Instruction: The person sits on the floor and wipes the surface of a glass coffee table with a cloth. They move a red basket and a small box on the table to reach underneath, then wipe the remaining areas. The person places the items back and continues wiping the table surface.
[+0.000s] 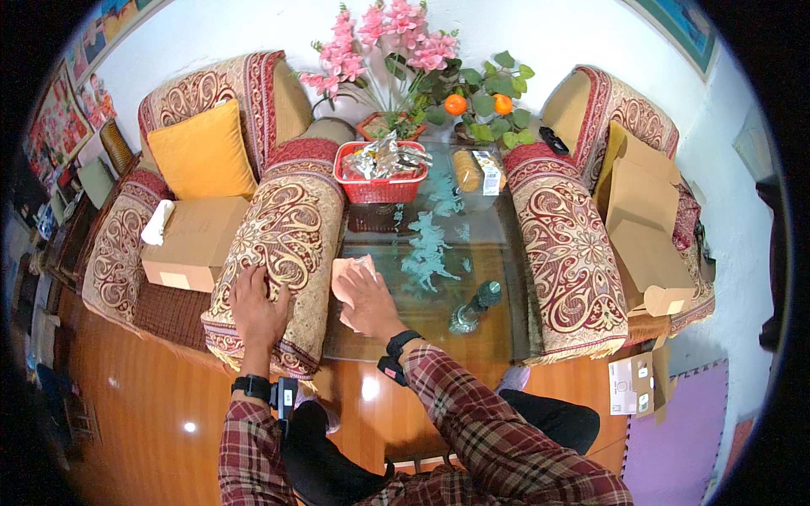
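Note:
A folded pink cloth lies on the glass-topped table, near its left edge. My right hand is spread over it, palm down, and covers part of it. On the patterned cover of the left sofa's armrest rests my left hand, fingers apart, holding nothing. A clear bottle with a dark cap stands to the right of my right hand. Farther back on the table are a red plastic basket of foil-wrapped items and a clear pack of round biscuits.
A cardboard box with a white item on it sits on the left sofa. Opened cardboard lies on the right sofa. Pink artificial flowers and an artificial orange plant stand behind the basket. A remote-like black object lies on the right armrest.

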{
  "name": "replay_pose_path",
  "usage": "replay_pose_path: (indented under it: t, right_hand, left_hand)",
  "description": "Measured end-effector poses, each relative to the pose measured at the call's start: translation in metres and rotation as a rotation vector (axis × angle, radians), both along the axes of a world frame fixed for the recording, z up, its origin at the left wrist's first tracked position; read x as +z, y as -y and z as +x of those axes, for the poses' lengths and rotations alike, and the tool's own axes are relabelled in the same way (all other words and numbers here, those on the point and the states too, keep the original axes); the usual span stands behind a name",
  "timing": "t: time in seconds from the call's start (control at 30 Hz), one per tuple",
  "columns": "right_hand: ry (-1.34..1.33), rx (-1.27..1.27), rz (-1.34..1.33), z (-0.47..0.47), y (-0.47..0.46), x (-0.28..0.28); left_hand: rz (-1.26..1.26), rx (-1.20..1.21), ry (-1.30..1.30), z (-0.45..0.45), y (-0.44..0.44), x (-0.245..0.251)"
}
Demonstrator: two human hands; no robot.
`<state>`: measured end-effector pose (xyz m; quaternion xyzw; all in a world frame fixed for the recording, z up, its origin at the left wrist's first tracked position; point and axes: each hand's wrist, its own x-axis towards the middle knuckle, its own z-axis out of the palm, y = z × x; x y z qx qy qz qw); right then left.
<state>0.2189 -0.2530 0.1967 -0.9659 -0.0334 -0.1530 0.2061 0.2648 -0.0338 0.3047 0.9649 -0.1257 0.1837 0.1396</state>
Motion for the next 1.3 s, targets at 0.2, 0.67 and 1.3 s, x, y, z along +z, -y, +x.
replay_pose_path:
  t: [0.2,0.67,1.3]
  right_hand:
    - [0.054,-0.137,-0.255,0.002,0.132,0.018]
    - [-0.153,-0.722,-0.196,-0.022,0.249,-0.010]
    - [0.072,-0.229,-0.108,0.080,0.146,-0.009]
  left_hand:
    - [0.011,-0.012,0.050,0.001,-0.001,-0.002]
    - [0.035,0.016,-0.036,-0.003,0.005,0.008]
    - [0.013,-0.023,-0.008,-0.001,0.002,0.005]
